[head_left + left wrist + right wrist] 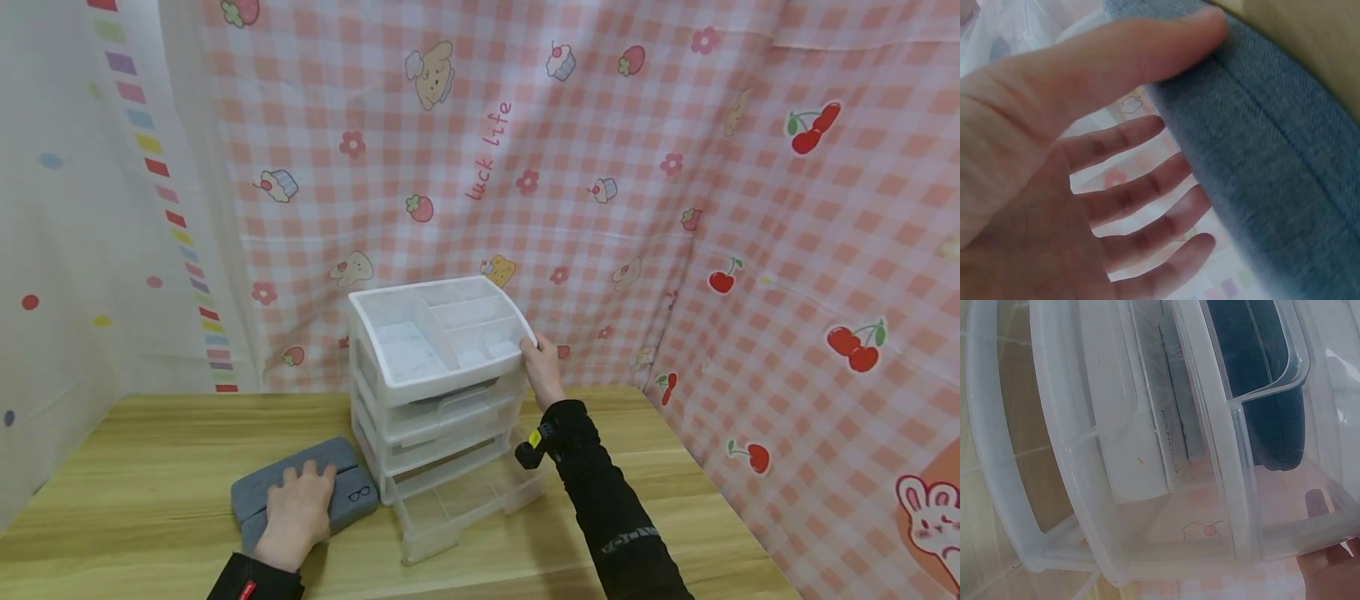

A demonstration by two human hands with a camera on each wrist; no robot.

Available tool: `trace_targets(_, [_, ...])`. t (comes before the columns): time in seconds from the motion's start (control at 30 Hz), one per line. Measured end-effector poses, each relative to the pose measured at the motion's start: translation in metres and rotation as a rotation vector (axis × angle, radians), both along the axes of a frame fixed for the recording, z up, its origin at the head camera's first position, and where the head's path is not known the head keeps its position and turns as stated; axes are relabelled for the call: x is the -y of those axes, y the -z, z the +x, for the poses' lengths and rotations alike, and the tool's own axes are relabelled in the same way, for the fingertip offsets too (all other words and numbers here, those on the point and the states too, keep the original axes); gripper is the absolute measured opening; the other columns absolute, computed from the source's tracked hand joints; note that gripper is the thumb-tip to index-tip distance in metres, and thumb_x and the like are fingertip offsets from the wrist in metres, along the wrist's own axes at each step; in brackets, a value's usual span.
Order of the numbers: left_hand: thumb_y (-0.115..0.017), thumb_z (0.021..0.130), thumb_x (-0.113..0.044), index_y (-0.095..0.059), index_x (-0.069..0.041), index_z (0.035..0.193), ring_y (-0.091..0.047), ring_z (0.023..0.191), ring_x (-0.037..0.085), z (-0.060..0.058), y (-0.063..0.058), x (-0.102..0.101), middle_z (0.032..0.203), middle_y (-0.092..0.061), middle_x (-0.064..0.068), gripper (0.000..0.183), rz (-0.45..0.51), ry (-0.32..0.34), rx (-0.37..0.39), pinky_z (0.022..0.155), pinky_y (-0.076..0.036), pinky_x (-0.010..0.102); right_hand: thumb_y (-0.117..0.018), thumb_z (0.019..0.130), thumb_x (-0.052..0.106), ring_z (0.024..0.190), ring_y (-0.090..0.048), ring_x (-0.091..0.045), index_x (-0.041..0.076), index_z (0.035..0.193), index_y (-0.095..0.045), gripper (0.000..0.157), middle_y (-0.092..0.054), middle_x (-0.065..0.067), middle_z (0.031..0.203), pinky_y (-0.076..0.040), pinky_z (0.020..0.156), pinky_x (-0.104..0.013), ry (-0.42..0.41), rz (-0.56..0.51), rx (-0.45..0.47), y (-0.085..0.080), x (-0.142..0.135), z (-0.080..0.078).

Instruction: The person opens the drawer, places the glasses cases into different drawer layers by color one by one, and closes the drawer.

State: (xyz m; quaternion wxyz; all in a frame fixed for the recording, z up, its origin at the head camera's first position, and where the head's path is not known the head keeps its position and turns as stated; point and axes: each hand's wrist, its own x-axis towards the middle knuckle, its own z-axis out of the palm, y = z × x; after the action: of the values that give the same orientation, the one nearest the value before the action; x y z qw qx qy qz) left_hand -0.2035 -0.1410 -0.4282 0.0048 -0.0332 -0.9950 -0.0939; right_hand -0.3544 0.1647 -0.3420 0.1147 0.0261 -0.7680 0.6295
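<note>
A white plastic drawer organizer (438, 379) stands at the middle of the table, its clear bottom drawer (461, 500) pulled out toward me. My right hand (543, 371) grips the organizer's top right corner. Just left of the organizer lies a grey-blue glasses case (352, 496) with a small glasses print. Spread fingers of my left hand (298, 504) rest on its top. In the left wrist view my thumb lies across a seamed face of the case (1272, 162), and the fingertips meet its edge.
Through the drawer fronts, the right wrist view shows a white box (1132, 450) with lettering and a dark blue item (1272, 425). Divided compartments (465, 325) form the organizer's top. Behind the wooden table (180, 425) hangs a pink checked curtain (465, 242).
</note>
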Motion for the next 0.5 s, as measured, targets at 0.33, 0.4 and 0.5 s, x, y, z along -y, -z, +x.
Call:
trace_targets(0.33, [-0.094,0.045,-0.006,-0.052,-0.005,0.125,-0.054,0.086,0.052,-0.0016,0.0012,0.0028,0.112,-0.053,0.031,0.090,0.053,0.019,0.050,0.074,-0.043,0.066,-0.041,0.097,0.018,0.104,-0.052,-0.025,0.004,0.127,-0.056,0.037,-0.058,-0.018,0.128,-0.040,0.094,-0.038,0.008,0.006,0.001,0.0003,0.0009,-0.0003])
trace_targets(0.4, [-0.094,0.044,-0.006,-0.051,-0.005,0.126,-0.054,0.088,0.052,-0.0017,0.0004,0.0031,0.113,-0.055,0.031,0.093,0.050,0.017,0.075,0.075,-0.043,0.067,-0.041,0.098,0.019,0.105,-0.052,-0.026,0.005,0.128,-0.055,0.037,-0.057,-0.017,0.129,-0.041,0.096,-0.039,0.002,0.002,0.006,0.0005,0.0005,0.0000])
trace_targets(0.5, [-0.093,0.047,-0.004,-0.049,-0.003,0.129,-0.054,0.093,0.053,-0.0018,-0.0015,0.0060,0.116,-0.056,0.031,0.093,0.048,0.028,0.138,0.076,-0.043,0.068,-0.041,0.099,0.020,0.107,-0.053,-0.027,0.006,0.130,-0.055,0.037,-0.057,-0.017,0.130,-0.041,0.099,-0.041,-0.004,-0.001,0.004,0.0002,0.0003,0.0010])
